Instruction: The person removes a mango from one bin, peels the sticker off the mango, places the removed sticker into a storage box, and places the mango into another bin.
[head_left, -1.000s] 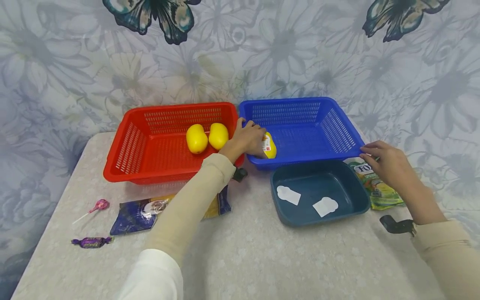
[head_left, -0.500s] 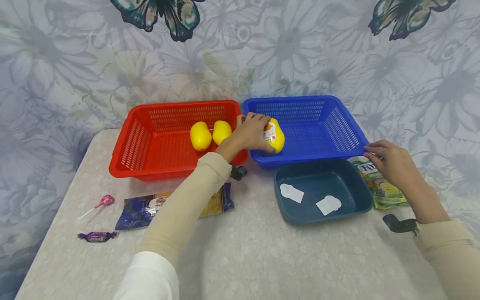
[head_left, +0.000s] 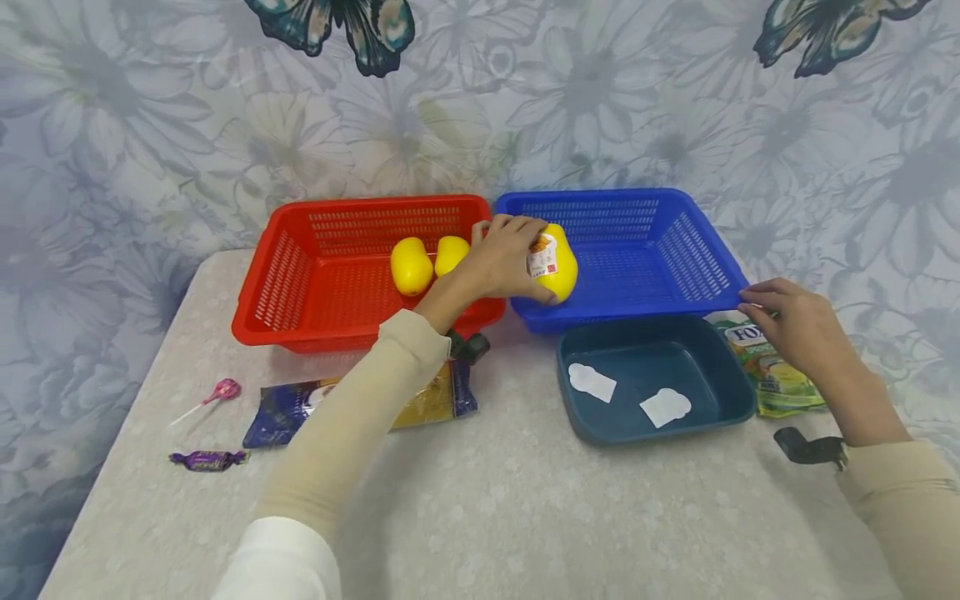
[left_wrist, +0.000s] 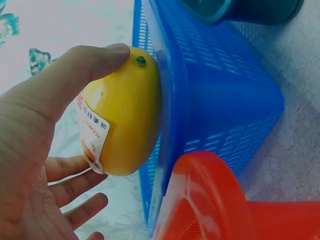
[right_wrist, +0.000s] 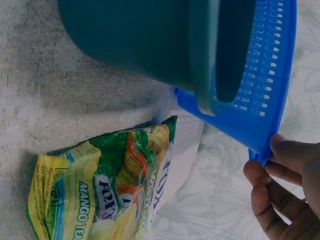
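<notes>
The labelled yellow plastic mango (head_left: 555,262), gripped by the left hand (head_left: 504,258), had been lifted from the blue slotted basket (head_left: 675,250) toward its left rim; the right hand (head_left: 795,329) pinched the basket's corner.

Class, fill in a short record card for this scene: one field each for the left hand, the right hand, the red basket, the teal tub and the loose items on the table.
Left hand: grips a labelled yellow mango at the blue basket left edge
Right hand: fingers on the blue basket's near right corner
Red basket: two yellow mangoes
Teal tub: two white pieces
Loose items: lollipop, purple candy, dark blue packet, mango tea packet
</notes>
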